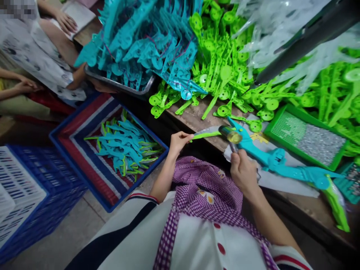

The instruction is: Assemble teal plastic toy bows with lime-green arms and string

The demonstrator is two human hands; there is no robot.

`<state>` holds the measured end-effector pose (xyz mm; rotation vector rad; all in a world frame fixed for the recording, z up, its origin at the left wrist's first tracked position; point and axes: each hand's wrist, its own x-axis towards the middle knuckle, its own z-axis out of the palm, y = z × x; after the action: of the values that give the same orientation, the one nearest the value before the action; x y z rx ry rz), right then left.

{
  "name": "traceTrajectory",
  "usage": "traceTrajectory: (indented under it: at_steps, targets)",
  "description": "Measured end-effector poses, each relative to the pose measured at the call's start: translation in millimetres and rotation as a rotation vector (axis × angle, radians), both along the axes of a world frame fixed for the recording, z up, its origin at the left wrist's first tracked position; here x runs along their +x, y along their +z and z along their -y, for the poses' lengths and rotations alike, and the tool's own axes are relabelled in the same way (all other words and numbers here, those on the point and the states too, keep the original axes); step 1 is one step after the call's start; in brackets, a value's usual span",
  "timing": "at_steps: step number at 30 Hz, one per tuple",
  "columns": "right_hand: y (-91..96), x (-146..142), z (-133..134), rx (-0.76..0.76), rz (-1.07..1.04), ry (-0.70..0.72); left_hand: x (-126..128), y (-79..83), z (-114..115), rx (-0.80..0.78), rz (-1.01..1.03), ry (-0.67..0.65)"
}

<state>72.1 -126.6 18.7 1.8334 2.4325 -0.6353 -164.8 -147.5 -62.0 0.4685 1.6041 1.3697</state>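
Green strip (207, 135), end in left grip (178, 143)

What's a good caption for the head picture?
Left hand pinches one end of a green-and-grey strip; right hand grips a hammer.

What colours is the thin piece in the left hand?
The thin piece in the left hand: bright green and pale grey, seen in the head view.
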Motion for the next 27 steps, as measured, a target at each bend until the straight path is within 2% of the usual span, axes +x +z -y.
traceTrajectory:
  at_steps: [3, 5, 7, 9, 11, 13, 16, 19, 21, 24, 27]
  targets:
    - [-5.3, -16.3, 4.0, -0.158, 0.048, 0.053, -1.4, -2.6, 0.8, 0.008, -0.049, -0.019]
    - [-4.5, -12.3, 2.4, -0.215, -0.016, 0.057, -2.3, -3.0, 2.9, 0.024, -0.092, -0.054]
    - [6.5, 8.4, -4.8, -0.155, -0.138, -0.016, -3.0, 0.2, 7.0, 0.071, -0.136, -0.112]
    - [26.7, 41.6, -22.8, 0.017, -0.202, -0.177, -3.6, 9.1, 12.6, 0.151, -0.227, -0.192]
    - [47.8, 78.9, -57.1, 0.228, -0.166, -0.351, -4.3, 24.9, 17.6, 0.239, -0.395, -0.242]
    - [59.9, 111.8, -108.3, 0.342, -0.107, -0.438, -5.5, 45.4, 19.1, 0.322, -0.593, -0.25]
    - [53.8, 137.6, -201.3, 0.354, -0.18, -0.345, -8.4, 76.0, 11.5, 0.442, -0.819, -0.246]
    - [33.3, 126.0, -282.5, 0.423, -0.318, -0.281, -12.3, 96.5, -5.7, 0.518, -0.957, -0.255]
    - [20.5, 103.3, -318.1, 0.457, -0.389, -0.223, -14.2, 104.1, -18.0, 0.523, -1.011, -0.254]
    - [8.4, 65.6, -345.0, 0.443, -0.405, -0.205, -14.9, 111.6, -31.9, 0.503, -1.056, -0.252]
    - [9.3, 43.2, -352.7, 0.473, -0.469, -0.149, -14.6, 118.4, -39.6, 0.494, -1.076, -0.264]
